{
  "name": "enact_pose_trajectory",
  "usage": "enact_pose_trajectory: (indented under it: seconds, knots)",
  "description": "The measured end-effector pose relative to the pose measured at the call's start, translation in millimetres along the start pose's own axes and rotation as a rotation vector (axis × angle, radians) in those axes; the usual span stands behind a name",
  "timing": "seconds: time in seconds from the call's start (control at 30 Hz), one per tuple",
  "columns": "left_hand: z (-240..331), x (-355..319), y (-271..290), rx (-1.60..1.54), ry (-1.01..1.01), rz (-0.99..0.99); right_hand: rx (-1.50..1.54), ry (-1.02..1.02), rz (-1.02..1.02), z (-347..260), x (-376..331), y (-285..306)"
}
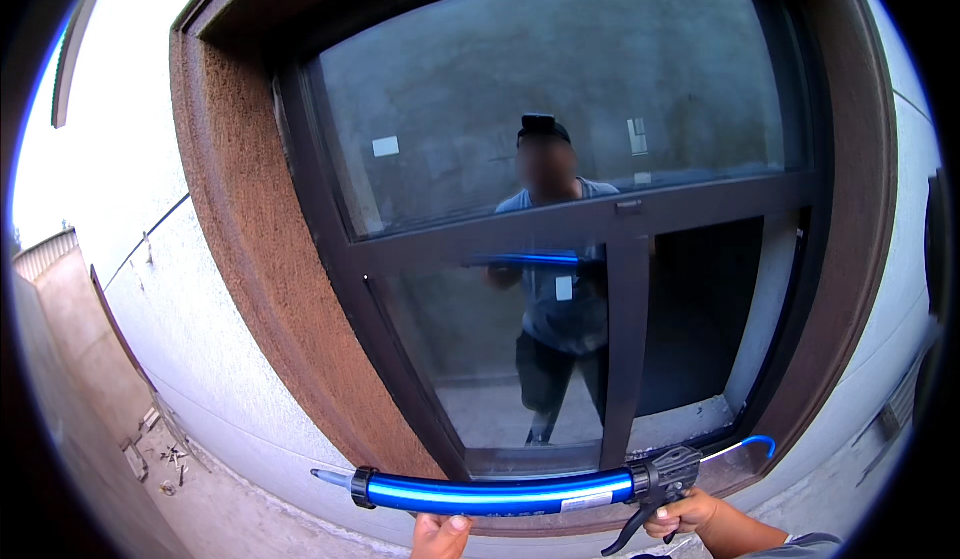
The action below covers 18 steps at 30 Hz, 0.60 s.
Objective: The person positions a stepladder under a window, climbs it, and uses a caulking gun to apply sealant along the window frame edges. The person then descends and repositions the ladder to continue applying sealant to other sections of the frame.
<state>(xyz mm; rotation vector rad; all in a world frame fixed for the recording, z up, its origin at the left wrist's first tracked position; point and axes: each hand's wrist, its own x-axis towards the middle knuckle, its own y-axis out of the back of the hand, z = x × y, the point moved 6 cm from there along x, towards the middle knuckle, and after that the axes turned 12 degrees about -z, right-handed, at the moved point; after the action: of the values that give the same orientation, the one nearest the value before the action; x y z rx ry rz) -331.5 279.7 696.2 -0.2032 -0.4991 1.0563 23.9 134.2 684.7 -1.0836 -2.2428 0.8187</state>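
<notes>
Caulk gun (500,492) held level below window frame (620,259): right hand (680,514) wrapped round trigger grip, left hand (440,536) cupping barrel; I see no bead laid yet.

Sandy ground (230,504) beside the wall carries small scattered debris (165,454)

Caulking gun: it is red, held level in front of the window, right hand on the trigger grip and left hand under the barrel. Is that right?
Not quite. The head view shows the caulking gun is blue, not red. The rest holds: it lies level in front of the window, the right hand on the trigger grip and the left hand under the barrel.
</notes>
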Motion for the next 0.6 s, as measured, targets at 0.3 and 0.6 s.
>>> enact_pose_trajectory:
  seconds: [0.3,0.6]
  knots:
    - [142,75,-84,-0.156,-0.265,-0.202,0.242,0.022,-0.020,-46,18,-29]
    - [185,115,-101,-0.056,-0.170,-0.334,0.384,0.035,0.076,-19,29,-14]
